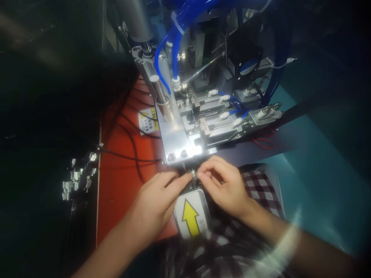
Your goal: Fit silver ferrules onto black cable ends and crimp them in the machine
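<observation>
My left hand [162, 193] reaches in from the lower left, its index finger stretched to a small metal part [193, 173] at the front of the machine. My right hand [224, 185] comes from the right, thumb and index finger pinched at the same part's right side; what lies between those fingertips is too small to name. The part sits just below the bright metal plate [175, 144] and above a white plate with a yellow arrow [191, 216]. Whether my left fingers grip the part or only touch it is unclear.
Pneumatic cylinders [222, 129] with blue hoses [176, 46] stand behind my hands. Black cables [135, 148] cross the orange base [116, 185]. Several shiny metal pieces [75, 177] lie at the left. Checkered cloth [261, 189] shows below and right.
</observation>
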`<action>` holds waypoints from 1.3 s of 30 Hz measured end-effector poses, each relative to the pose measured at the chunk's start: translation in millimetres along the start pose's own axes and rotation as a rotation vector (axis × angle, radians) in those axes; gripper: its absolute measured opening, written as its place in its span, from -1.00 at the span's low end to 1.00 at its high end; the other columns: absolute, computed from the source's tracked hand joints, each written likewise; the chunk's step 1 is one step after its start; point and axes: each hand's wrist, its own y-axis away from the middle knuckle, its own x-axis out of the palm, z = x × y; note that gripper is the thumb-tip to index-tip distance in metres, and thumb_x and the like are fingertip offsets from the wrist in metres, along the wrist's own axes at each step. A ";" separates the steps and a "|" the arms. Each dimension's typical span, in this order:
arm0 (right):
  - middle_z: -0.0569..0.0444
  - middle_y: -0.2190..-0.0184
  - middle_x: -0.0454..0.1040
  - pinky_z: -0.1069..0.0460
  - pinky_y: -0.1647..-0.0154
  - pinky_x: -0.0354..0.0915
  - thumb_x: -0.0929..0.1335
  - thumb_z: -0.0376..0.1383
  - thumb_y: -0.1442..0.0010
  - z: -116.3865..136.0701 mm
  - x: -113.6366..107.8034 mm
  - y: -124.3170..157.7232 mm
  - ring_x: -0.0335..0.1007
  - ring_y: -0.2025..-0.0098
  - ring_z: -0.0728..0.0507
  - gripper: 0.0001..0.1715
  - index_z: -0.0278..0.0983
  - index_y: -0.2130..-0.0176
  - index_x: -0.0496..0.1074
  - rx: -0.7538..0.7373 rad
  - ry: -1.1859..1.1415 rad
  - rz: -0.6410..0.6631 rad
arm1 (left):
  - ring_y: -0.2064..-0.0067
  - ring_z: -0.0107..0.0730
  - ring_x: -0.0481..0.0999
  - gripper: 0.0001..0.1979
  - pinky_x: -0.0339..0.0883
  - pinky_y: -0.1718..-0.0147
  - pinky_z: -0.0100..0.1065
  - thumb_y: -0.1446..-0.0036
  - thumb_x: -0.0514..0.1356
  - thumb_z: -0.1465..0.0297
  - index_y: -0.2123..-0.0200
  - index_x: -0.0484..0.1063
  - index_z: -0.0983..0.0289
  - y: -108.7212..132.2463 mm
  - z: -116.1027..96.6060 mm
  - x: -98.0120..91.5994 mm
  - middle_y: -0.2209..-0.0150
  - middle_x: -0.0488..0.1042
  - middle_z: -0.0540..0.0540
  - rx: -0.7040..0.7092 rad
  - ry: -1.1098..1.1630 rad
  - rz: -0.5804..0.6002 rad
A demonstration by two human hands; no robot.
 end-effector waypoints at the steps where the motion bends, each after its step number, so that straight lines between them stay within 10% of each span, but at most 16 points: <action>1: 0.09 0.47 0.35 0.08 0.53 0.17 0.34 -0.44 -0.16 -0.3 -0.2 0.6 0.26 0.47 -0.01 -0.93 -0.31 0.36 0.41 -0.062 0.034 -0.005 | 0.29 -0.35 0.46 -0.67 0.40 0.37 -0.41 -0.25 0.00 0.54 0.02 0.47 0.36 0.3 0.3 0.2 0.26 0.46 0.17 -0.002 0.000 -0.001; 10: 0.07 0.48 0.37 0.07 0.60 0.14 0.35 -0.41 -0.16 -4.5 -1.6 5.1 0.24 0.53 -0.01 -0.93 -0.32 0.36 0.46 -0.002 0.002 0.000 | 0.34 -0.38 0.43 -0.60 0.34 0.44 -0.46 -0.23 -0.02 0.54 -0.07 0.42 0.27 0.8 0.8 0.0 0.30 0.42 0.12 0.010 -0.033 0.037; 18: 0.03 0.44 0.50 0.05 0.49 0.28 0.35 -0.25 -0.17 -0.4 -5.6 -5.8 0.39 0.45 -0.08 -0.83 -0.30 0.37 0.48 0.473 -0.213 0.056 | 0.31 -0.38 0.40 -0.55 0.30 0.43 -0.46 -0.24 -0.07 0.55 -0.11 0.37 0.16 5.9 4.0 4.2 0.26 0.39 0.10 -0.003 -0.047 0.036; 30: 0.02 0.45 0.51 0.00 0.46 0.18 0.26 -0.39 -0.25 2.8 -19.5 -12.3 0.32 0.48 -0.08 -0.81 -0.34 0.34 0.46 -0.414 0.573 0.148 | 0.27 -0.37 0.40 -0.56 0.31 0.37 -0.43 -0.25 -0.05 0.53 -0.14 0.34 0.14 8.3 5.6 6.5 0.24 0.38 0.10 -0.011 -0.025 0.041; 39: 0.01 0.38 0.54 0.02 0.38 0.21 0.26 -0.41 -0.27 -0.8 -21.9 -13.0 0.38 0.40 -0.08 -0.84 -0.34 0.27 0.44 -0.369 0.562 0.148 | 0.32 -0.38 0.41 -0.57 0.32 0.42 -0.45 -0.24 -0.06 0.55 -0.09 0.39 0.19 2.8 1.7 1.8 0.28 0.39 0.11 0.009 -0.066 0.040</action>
